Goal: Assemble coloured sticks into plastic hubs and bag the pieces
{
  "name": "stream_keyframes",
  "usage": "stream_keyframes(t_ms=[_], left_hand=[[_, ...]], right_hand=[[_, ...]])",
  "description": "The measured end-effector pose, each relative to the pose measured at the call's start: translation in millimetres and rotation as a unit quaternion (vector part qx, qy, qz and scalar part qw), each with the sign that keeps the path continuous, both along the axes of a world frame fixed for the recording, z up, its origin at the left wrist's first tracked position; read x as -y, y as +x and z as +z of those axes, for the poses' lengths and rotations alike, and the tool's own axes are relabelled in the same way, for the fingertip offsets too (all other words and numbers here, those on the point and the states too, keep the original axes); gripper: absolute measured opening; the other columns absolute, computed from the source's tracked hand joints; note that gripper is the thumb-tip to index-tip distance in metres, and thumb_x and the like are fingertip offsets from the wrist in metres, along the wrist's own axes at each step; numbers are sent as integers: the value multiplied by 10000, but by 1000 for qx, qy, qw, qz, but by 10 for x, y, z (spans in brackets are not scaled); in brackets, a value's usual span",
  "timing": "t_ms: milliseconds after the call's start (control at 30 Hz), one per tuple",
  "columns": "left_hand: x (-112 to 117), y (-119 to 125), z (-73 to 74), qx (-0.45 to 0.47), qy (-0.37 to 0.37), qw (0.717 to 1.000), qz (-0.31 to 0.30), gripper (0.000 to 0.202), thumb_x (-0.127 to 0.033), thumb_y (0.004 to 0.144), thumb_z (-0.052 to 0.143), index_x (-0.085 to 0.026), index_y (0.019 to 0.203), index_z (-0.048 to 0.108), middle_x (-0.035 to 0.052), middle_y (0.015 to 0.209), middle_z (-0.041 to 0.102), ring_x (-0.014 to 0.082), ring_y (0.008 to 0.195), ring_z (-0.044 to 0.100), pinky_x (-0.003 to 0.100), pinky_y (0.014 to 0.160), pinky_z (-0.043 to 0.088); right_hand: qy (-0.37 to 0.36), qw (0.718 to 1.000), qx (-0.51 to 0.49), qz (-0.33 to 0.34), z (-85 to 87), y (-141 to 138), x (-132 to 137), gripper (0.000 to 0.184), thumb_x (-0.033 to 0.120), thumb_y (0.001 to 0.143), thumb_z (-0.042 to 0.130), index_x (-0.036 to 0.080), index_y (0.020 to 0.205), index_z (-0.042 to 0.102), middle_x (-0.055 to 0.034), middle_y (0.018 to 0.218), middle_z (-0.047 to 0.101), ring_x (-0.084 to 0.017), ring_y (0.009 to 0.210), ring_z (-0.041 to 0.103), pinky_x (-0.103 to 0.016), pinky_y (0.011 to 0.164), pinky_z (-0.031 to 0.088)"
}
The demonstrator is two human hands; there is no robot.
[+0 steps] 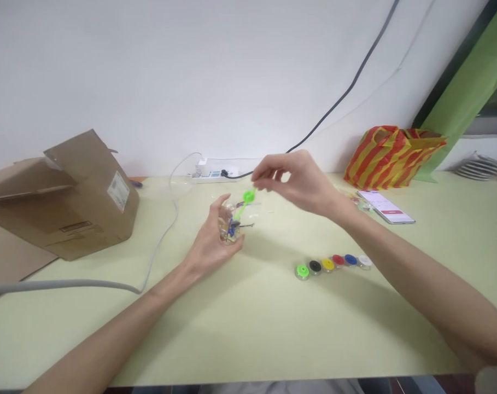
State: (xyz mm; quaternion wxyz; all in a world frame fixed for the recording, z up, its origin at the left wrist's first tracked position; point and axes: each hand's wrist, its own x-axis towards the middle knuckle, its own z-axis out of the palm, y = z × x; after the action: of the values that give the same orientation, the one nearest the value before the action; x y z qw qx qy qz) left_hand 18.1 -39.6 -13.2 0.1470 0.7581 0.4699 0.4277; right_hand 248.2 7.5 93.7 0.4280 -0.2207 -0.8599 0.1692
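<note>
My left hand (215,241) is wrapped round a small clear container (229,224) with dark and blue bits inside, held just above the pale green table (248,328). A thin green stick with a round green tip (248,196) rises out of the container. My right hand (297,178) hovers above and to the right, its thumb and fingers pinched at the top of that green piece. A short row of paint pots (332,264), green, black, yellow, red, blue and white, lies on the table to the right of my left hand.
An open cardboard box (68,197) stands at the left. A grey cable (68,284) runs across the table to a white power strip (213,171) by the wall. A phone (385,207) and a red-and-yellow striped bag (390,156) lie at the right.
</note>
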Motion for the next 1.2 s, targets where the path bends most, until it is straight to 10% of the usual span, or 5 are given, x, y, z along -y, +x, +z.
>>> stream_keyframes(t_ms=[267, 700, 833, 1067, 1200], left_hand=[[98, 71, 60, 28, -20, 998, -43, 828, -227, 783, 705, -370, 1468, 261, 26, 1094, 545, 155, 843, 594, 287, 698, 524], [49, 29, 13, 21, -4, 1000, 7, 880, -275, 738, 767, -349, 1477, 294, 39, 1154, 592, 171, 824, 624, 301, 706, 502], [30, 14, 3, -23, -12, 999, 33, 891, -299, 771, 730, -342, 1508, 230, 38, 1143, 558, 177, 846, 622, 315, 720, 499], [21, 26, 40, 41, -71, 996, -26, 1214, -385, 615, 908, -379, 1576, 167, 79, 1211, 548, 247, 964, 615, 369, 787, 511], [-6, 25, 21, 170, -149, 967, -118, 1073, -506, 737, 834, -385, 1579, 180, 85, 1234, 567, 253, 1072, 606, 383, 878, 506]], right_hand=[[190, 969, 124, -94, -140, -193, 289, 191, 112, 970, 463, 200, 846, 579, 9, 743, 611, -117, 663, 514, -260, 608, 274], [-44, 989, 121, 75, -49, -123, 166, 252, 344, 992, 591, 186, 1123, 737, -50, 967, 737, -162, 851, 639, -261, 734, 430], [-100, 973, 143, 150, -23, -69, 157, 428, 179, 867, 701, 208, 1289, 634, -22, 961, 721, -158, 878, 662, -276, 792, 476], [-33, 995, 47, 78, -40, -127, 249, 397, 7, 863, 533, 221, 1194, 577, 2, 924, 670, -154, 873, 620, -280, 738, 460], [26, 996, 27, 79, -47, -133, 208, 382, -35, 849, 511, 223, 1118, 592, -3, 953, 653, -158, 928, 600, -302, 824, 466]])
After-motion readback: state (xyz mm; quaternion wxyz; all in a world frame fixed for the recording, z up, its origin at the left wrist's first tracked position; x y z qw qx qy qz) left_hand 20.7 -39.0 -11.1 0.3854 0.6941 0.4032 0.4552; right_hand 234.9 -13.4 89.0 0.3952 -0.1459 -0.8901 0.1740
